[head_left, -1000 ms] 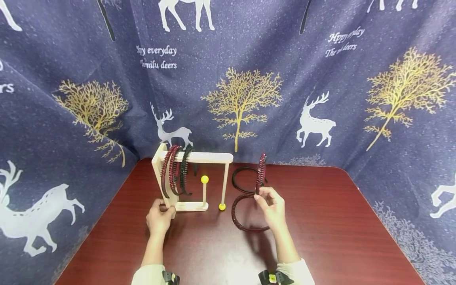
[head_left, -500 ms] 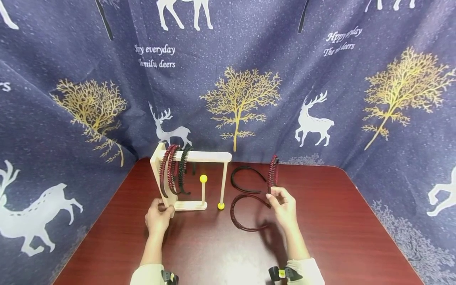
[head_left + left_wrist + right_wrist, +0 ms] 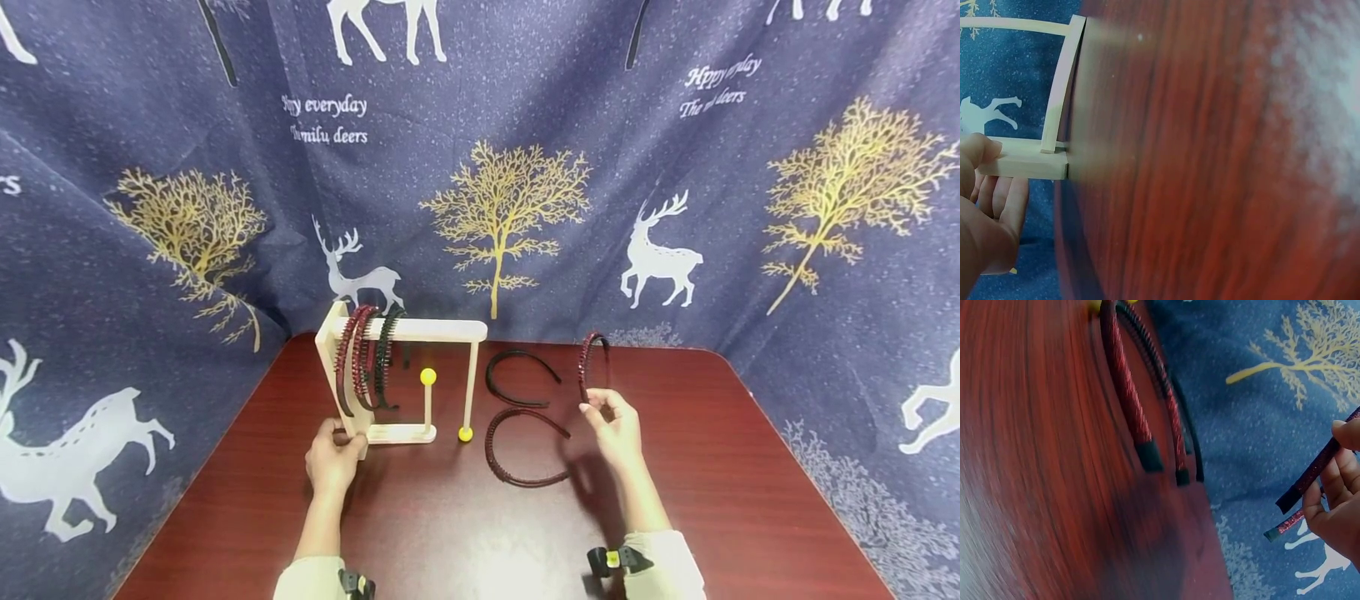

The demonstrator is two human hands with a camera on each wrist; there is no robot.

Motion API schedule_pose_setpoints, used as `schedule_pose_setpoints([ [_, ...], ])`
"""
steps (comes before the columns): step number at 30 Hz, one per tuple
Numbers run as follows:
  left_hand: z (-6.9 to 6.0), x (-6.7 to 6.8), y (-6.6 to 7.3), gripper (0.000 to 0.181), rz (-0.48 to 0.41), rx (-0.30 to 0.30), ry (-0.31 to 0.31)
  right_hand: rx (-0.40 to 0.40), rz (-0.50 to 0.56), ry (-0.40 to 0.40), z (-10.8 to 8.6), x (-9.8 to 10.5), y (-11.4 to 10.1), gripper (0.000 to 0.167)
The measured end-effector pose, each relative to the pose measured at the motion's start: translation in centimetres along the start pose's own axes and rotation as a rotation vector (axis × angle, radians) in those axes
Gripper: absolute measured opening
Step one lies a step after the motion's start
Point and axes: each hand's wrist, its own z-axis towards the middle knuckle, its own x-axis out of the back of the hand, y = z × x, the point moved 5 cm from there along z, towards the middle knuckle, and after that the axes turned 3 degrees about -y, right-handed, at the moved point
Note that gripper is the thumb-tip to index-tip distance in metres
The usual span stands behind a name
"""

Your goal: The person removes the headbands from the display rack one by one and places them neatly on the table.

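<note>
The left hand (image 3: 332, 460) grips the lower end of the upright board of a pale wooden rack (image 3: 442, 331); in the left wrist view, its thumb and fingers pinch the board (image 3: 1029, 164). Dark red and black toothed headbands (image 3: 362, 358) hang over the rack's top bar near the board. The right hand (image 3: 617, 429) holds a dark red headband (image 3: 585, 362) by one end, raised above the table's right half. In the right wrist view, thumb and fingers pinch that headband (image 3: 1319, 464). A black headband (image 3: 498, 375) and a dark red headband (image 3: 491, 454) lie on the table between rack and right hand.
The rack has a lower arm (image 3: 401, 434) with a short peg topped by a yellow ball (image 3: 428, 377), and a rod ending in another yellow ball (image 3: 466, 434). A blue patterned cloth (image 3: 450, 108) stands behind the red-brown table (image 3: 720, 467).
The right hand has moved to the right with its headband, which has turned so that its curve shows. The two headbands on the table are more fully uncovered. The left hand stays on the rack.
</note>
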Motion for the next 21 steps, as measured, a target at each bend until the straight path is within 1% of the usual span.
schedule_pose_setpoints([
  [3, 0.0, 0.0, 0.0, 0.027, -0.012, 0.001, -0.004, 0.015, -0.079, -0.022, 0.7, 0.5, 1.9, 0.019],
  [8, 0.0, -0.2, -0.4, 0.027, -0.01, 0.004, -0.008, 0.034, -0.213, -0.053, 1.5, 1.1, 3.7, 0.018],
  [12, 0.0, -0.2, -0.7, 0.027, -0.001, 0.004, 0.004, 0.037, -0.269, -0.089, 2.1, 1.4, 4.9, 0.018],
  [14, 0.0, -0.2, -0.7, 0.028, -0.002, 0.003, -0.001, 0.027, -0.285, -0.105, 2.4, 1.5, 5.4, 0.017],
  [21, 0.1, -0.1, -0.1, 0.027, -0.01, 0.001, -0.011, -0.009, -0.35, -0.172, 3.7, 1.6, 6.9, 0.016],
])
